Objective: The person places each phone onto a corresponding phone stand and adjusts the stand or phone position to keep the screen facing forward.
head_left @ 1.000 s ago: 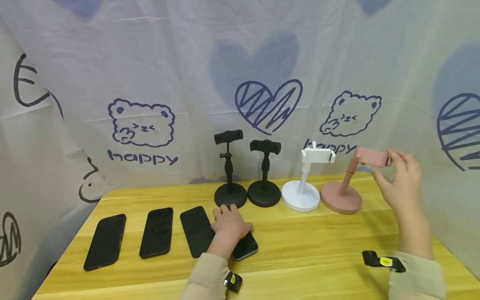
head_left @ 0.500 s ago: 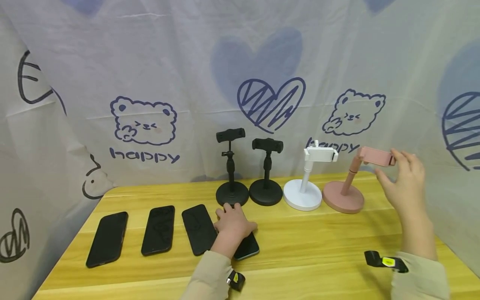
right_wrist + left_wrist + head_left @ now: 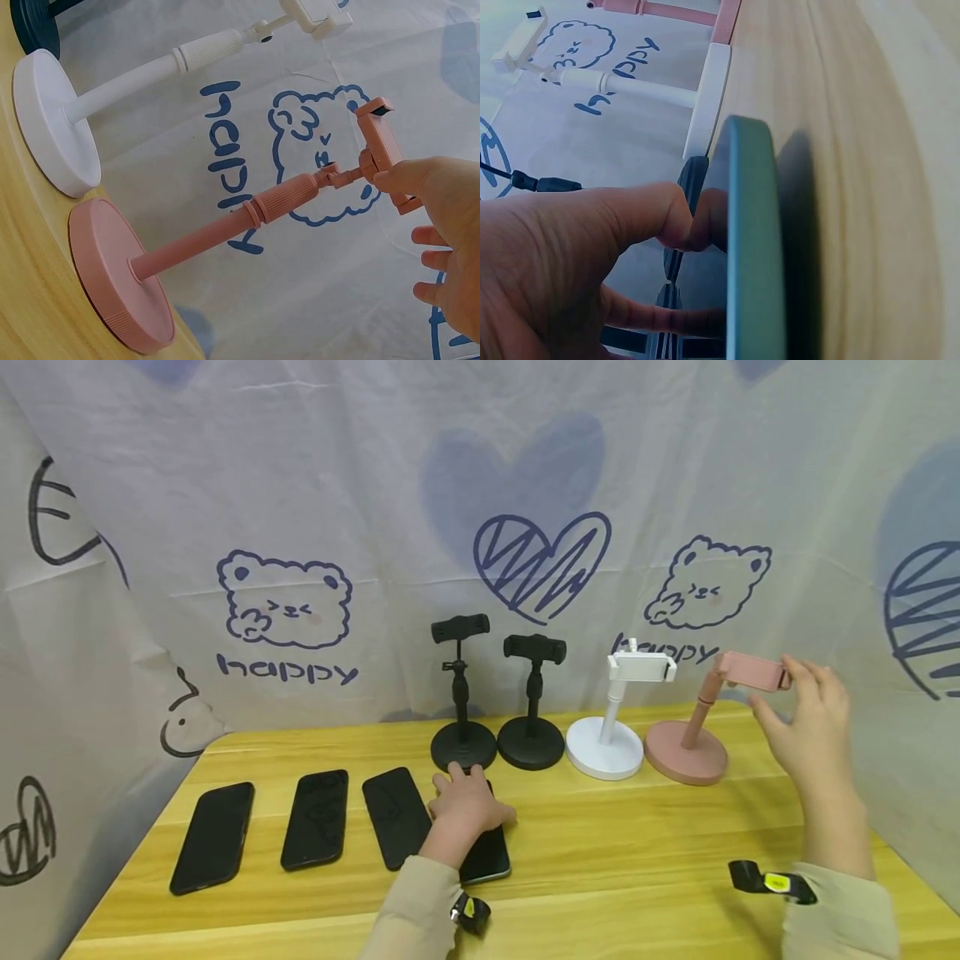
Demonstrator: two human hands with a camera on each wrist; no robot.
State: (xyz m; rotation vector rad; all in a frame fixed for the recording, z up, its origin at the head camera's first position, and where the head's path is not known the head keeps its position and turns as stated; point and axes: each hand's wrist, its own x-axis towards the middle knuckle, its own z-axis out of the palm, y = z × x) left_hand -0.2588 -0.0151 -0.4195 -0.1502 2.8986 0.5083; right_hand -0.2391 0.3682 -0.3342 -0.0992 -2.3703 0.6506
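Observation:
My left hand (image 3: 467,803) grips a dark smartphone (image 3: 486,858) from above, its thumb toward the right side. In the left wrist view the phone's greenish edge (image 3: 754,247) stands above the wood with a shadow beside it; the palm and sleeve hide part of its screen in the head view. My right hand (image 3: 813,727) pinches the outer end of the clamp on a pink phone stand (image 3: 693,739). That clamp (image 3: 384,142) is unoccupied, with the thumb against it in the right wrist view. The pink stand's round base sits on the table.
Three more dark phones lie flat to the left: one far left (image 3: 212,837), one in the middle (image 3: 315,818) and one near the hand (image 3: 393,814). Left of the pink stand are a white phone stand (image 3: 603,747) and two black ones (image 3: 463,745). A printed curtain (image 3: 390,527) hangs behind the table.
The phone under my left hand has turned slightly, its near end shifting left. My right hand stays at the pink clamp. The whole head view has shifted a little.

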